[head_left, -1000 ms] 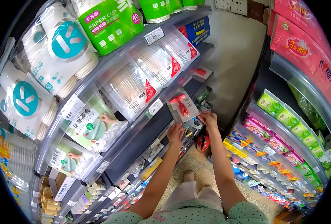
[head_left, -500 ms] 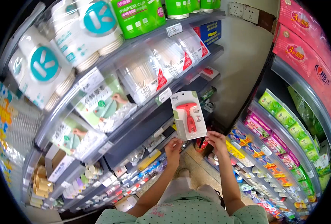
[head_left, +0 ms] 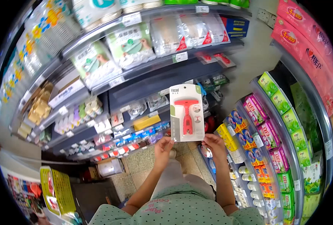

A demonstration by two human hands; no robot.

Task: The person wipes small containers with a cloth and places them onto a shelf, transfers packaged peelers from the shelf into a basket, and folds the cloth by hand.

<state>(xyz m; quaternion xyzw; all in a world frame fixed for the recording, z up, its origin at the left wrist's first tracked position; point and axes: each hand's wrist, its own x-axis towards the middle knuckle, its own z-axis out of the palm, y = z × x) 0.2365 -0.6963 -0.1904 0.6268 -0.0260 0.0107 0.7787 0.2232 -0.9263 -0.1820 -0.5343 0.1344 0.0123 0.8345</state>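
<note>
A blister pack (head_left: pixel 177 112) with a white and grey card hangs upright in front of me. Inside it is a red T-shaped tool (head_left: pixel 188 116) that looks like a small squeegee or scraper. My left hand (head_left: pixel 162 150) pinches the pack's lower left corner between thumb and finger. At the lower right corner, my right hand (head_left: pixel 216 148) grips the card the same way. The pack's front faces me, and its back is hidden. Behind it is a dark shelf (head_left: pixel 147 80), where similar red packaged tools (head_left: pixel 223 59) lie at the far right end.
Shelves to the left hold paper cups (head_left: pixel 99 11), bags with green labels (head_left: pixel 131 45) and packs of thin sticks (head_left: pixel 166 35). On the right are tissue packs (head_left: pixel 279 99) and soap boxes (head_left: pixel 254 108). A yellow basket (head_left: pixel 61 191) stands at lower left, beside the tiled floor (head_left: pixel 136 165).
My view has turned left, bringing the yellow basket into sight. Both hands still hold the blister pack, which is now more upright and slightly nearer.
</note>
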